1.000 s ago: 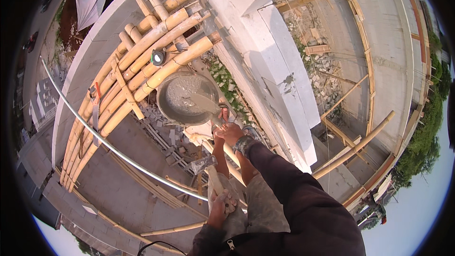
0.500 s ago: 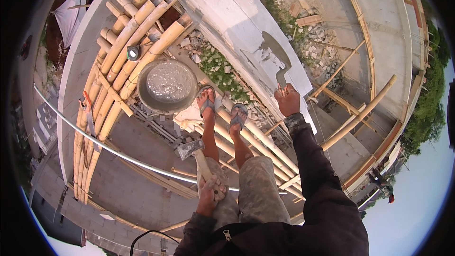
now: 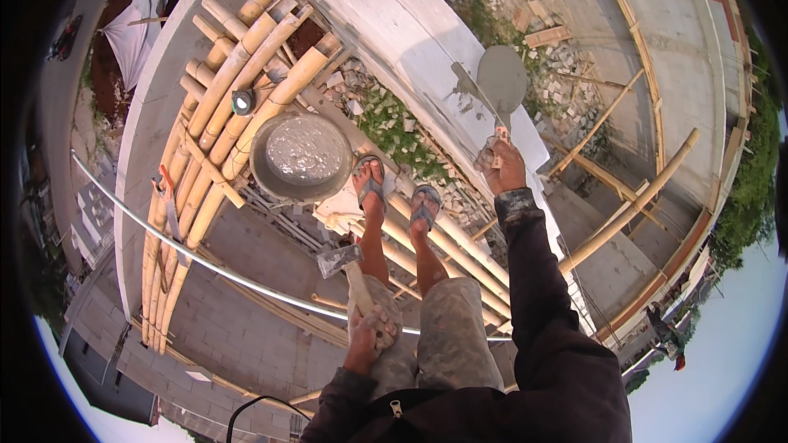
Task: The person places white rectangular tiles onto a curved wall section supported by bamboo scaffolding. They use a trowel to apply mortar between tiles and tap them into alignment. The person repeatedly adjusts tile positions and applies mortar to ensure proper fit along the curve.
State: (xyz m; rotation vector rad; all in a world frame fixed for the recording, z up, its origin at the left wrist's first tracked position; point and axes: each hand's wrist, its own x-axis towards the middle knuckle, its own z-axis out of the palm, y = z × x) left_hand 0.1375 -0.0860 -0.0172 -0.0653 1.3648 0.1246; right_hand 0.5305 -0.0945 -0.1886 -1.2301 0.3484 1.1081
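My right hand (image 3: 502, 167) grips the handle of a trowel (image 3: 502, 80), whose rounded blade is coated in grey mortar and sits over the far edge of a pale block wall (image 3: 410, 20). Beside the blade, a thin smear of wet mortar (image 3: 468, 86) lies on the wall top. Low by my left thigh, my left hand (image 3: 372, 335) is closed around the wooden handle of a hammer (image 3: 340, 261) with a grey, mortar-crusted head. A round bucket (image 3: 261, 171) of wet mortar stands ahead of my feet, to the left.
I stand on bamboo poles (image 3: 460, 246); more bamboo (image 3: 267, 107) runs along the left, carrying a small dark round object (image 3: 242, 102) and an orange-handled saw (image 3: 170, 205). A pale pipe (image 3: 222, 280) crosses below. Rubble (image 3: 566, 90) lies beyond the wall, and a string line runs along it.
My right hand has turned the trowel from edge-on to blade flat in view, with the blade away from the smear. The view has shifted slightly. My left hand keeps the hammer by my thigh.
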